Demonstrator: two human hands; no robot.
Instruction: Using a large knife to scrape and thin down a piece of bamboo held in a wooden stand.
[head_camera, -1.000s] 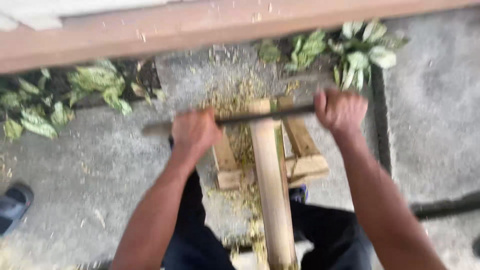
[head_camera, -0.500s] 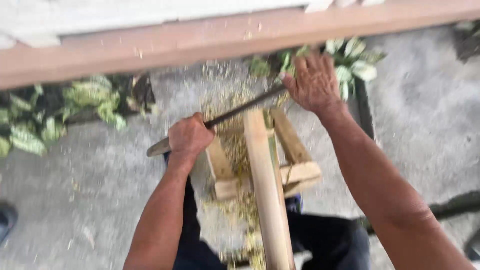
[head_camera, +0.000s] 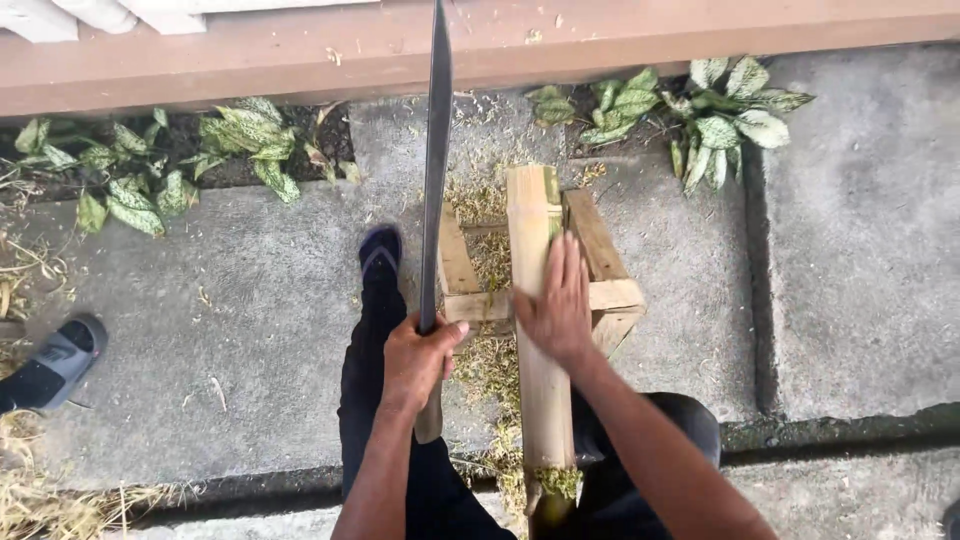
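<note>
Bamboo (head_camera: 540, 330): long pale pole running away from the person, lying along the top of the stand, its near end down between the knees, its far end cut square over the concrete.
Ground (head_camera: 250, 330): grey concrete slabs, a dark joint running down the right side, a wooden beam (head_camera: 620, 40) across the top.
Blade (head_camera: 435, 170): long dark machete, held upright, tip pointing away toward the beam, standing just left of the bamboo and clear of it.
Stand (head_camera: 600, 270): small wooden trestle under the bamboo, rails showing either side of the pole.
Plants (head_camera: 720, 110): speckled green leaves in the bed under the beam, one clump right, another clump left.
Shavings (head_camera: 490, 360): pale green-yellow scrapings scattered on and around the stand, thickest left of the pole.
Right hand (head_camera: 558, 305): flat on the bamboo, fingers together and pointing forward, palm pressed on the pole over the stand; slightly blurred.
Left hand (head_camera: 415, 360): fist wrapped tight round the machete handle, thumb over the top.
Sandal (head_camera: 380, 250): dark, on the person's left foot, planted on the concrete beside the stand.
Second sandal (head_camera: 55, 360): grey, at the left edge, probably someone else's foot.
</note>
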